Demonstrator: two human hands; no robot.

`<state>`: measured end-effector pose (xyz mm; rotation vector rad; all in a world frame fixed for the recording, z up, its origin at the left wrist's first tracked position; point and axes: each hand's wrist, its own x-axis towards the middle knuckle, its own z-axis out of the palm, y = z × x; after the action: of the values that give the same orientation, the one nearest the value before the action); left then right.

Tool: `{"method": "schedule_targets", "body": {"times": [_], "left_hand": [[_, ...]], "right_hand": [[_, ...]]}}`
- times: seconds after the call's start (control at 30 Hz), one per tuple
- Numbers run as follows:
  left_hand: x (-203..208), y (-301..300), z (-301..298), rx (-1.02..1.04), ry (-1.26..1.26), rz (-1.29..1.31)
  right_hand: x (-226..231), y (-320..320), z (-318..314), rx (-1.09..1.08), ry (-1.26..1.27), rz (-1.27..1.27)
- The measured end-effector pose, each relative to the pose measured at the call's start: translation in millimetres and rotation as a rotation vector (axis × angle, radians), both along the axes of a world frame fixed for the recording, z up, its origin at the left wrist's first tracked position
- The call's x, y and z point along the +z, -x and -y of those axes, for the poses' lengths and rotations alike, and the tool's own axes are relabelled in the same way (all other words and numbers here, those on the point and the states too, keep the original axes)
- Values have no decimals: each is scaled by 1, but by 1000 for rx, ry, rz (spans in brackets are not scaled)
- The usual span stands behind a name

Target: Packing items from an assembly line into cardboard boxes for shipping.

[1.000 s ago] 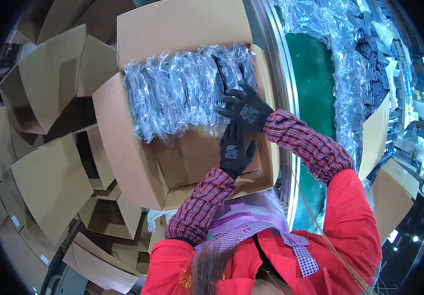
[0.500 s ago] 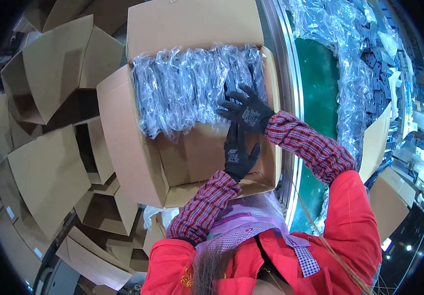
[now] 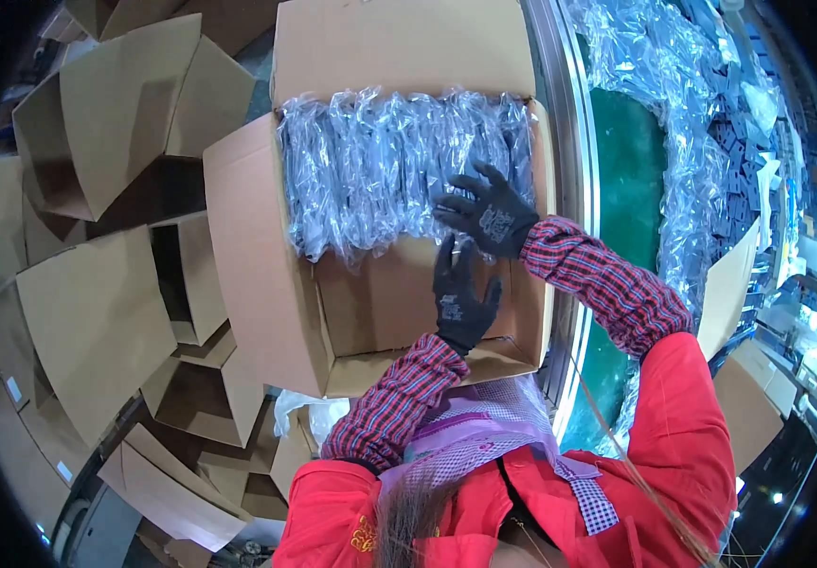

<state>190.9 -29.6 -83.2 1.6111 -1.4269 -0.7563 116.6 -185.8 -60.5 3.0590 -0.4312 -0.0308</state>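
Note:
An open cardboard box (image 3: 382,312) stands before me. Its far half holds a row of dark flat pieces in clear plastic bags (image 3: 370,180), packed side by side on edge. My right hand (image 3: 493,216), in a black glove, spreads its fingers over the near right part of the row; whether it touches the bags I cannot tell. Just below it, my left hand (image 3: 465,295), gloved the same way, points its fingers up at the near edge of the bags. Its thumb is apart, and nothing shows in its grasp. The box's near half shows bare cardboard.
Open cardboard boxes (image 3: 96,312) are piled on the left. Along the right runs a metal rail (image 3: 579,189) beside a green conveyor belt (image 3: 628,170). Beyond the belt's bare strip lie many plastic-wrapped pieces (image 3: 688,189). A cardboard flap (image 3: 261,256) sticks out at the box's left.
The box has shifted slightly right in the view. My left fingertips, earlier overlapped by the right hand, now show just below it. Both hands remain over the right part of the box.

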Motion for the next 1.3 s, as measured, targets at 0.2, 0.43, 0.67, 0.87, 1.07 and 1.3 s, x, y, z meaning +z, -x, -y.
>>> {"method": "schedule_targets", "body": {"times": [0.2,0.43,0.67,0.87,1.07,1.3], "left_hand": [[-9,-4,-7,125,-50,42],[-4,-7,-8,14,-79,15],[-10,-22,-14,288,20,131],[-6,-19,-8,136,-16,-18],[-7,-24,-7,74,-58,-44],[-7,-31,-8,304,41,144]], "right_hand": [[9,-6,4,-15,-65,6],[-9,-22,9,170,312,-176],[10,-21,8,57,-60,11],[15,-36,9,48,-93,-69],[-1,-57,6,51,-132,118],[7,-53,11,99,-30,11]]}}
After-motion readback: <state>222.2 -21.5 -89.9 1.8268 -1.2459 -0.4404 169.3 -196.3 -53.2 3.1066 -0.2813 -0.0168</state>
